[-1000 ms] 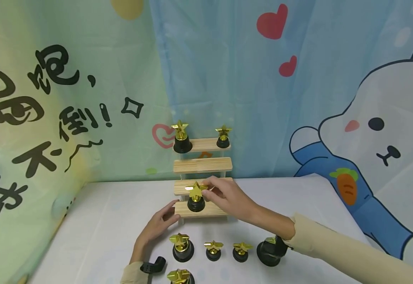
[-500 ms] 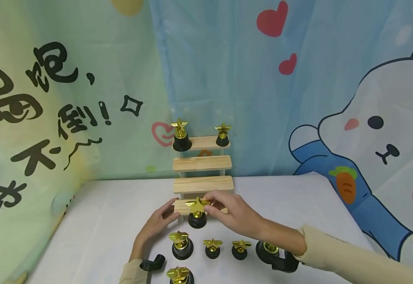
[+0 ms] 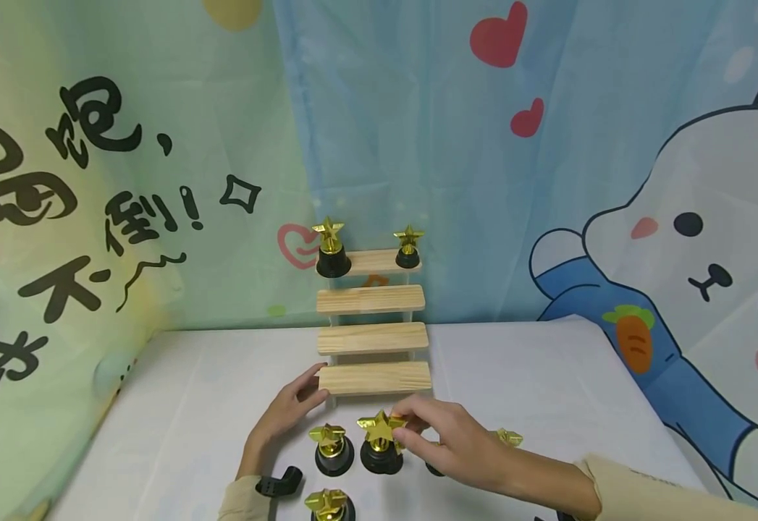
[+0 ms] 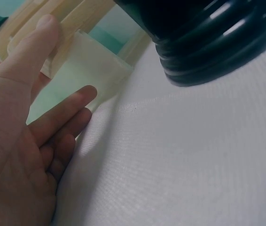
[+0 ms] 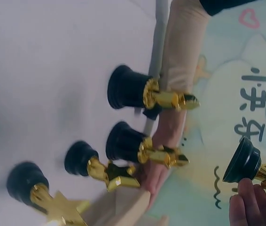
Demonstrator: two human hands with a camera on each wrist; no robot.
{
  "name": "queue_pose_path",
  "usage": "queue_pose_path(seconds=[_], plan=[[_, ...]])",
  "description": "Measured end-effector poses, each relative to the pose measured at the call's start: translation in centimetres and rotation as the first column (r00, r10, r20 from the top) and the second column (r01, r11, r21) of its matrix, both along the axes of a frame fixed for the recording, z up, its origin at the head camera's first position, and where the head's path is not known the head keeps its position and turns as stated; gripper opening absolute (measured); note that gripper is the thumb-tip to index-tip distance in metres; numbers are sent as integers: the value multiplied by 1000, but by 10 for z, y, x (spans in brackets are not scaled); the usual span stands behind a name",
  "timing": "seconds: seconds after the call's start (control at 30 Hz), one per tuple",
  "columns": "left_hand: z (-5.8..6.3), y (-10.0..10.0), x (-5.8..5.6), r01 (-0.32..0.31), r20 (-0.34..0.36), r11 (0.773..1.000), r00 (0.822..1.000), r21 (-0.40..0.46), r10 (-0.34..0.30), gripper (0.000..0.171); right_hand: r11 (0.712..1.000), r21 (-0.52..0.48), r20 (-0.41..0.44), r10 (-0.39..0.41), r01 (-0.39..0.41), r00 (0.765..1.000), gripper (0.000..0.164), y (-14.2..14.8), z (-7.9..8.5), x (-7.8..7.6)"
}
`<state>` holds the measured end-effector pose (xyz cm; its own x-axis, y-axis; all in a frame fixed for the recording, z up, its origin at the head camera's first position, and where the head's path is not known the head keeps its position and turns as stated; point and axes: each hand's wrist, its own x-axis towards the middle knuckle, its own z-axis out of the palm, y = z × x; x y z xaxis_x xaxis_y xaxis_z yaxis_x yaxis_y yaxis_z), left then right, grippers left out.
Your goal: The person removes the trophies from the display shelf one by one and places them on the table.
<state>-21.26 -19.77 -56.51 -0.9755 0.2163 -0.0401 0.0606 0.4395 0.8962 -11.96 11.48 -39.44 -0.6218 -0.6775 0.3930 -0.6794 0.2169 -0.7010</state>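
White worktop (image 3: 209,412): right hand (image 3: 453,440) pinches raised trophy (image 3: 379,437); left hand (image 3: 291,407), fingers loose, at rack (image 3: 375,378). Judged step: transfer; next move needs clearance.

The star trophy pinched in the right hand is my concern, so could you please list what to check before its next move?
1. Grip: the right hand pinches the held trophy at its star: ok.
2. Held trophy upright, base down, in the head view: ok.
3. Gap to the neighbouring trophy on its left, visible in the head view: ok.
4. Clearance from the small trophy mostly hidden by the right hand in the head view: cannot tell.
5. Left hand at the left end of the lowest tier: ok; firmness of its hold: cannot tell.
6. Larger top trophy and smaller top trophy standing upright: ok.
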Motion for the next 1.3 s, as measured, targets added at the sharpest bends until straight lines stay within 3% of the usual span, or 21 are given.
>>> queue_pose_path(seconds=[0.17, 0.4, 0.5, 0.7, 0.97, 1.3], plan=[[1, 0, 0, 3, 2, 1000, 1000, -13, -3, 58, 999, -29, -5, 32, -33, 999, 12, 4, -5, 8], [0, 1, 1, -5, -9, 1000, 1000, -13, 5, 56, 1000, 11, 47, -2, 2, 999, 8, 8, -9, 13], [-1, 1, 0, -8, -2, 1000, 1000, -30, 8, 57, 1000, 13, 30, 3, -3, 1000, 8, 10, -14, 15], [-2, 0, 0, 1, -28, 999, 1000, -36, -2, 59, 998, 25, -19, 65, -65, 998, 13, 13, -33, 18], [-1, 0, 0, 2, -2, 1000, 1000, -20, -2, 58, 987, 140, 7, 77, -77, 997, 12, 16, -62, 19], [-2, 0, 0, 6, 11, 1000, 1000, -16, -6, 59, 980, 181, 2, 83, -82, 997, 13, 15, -86, 19]])
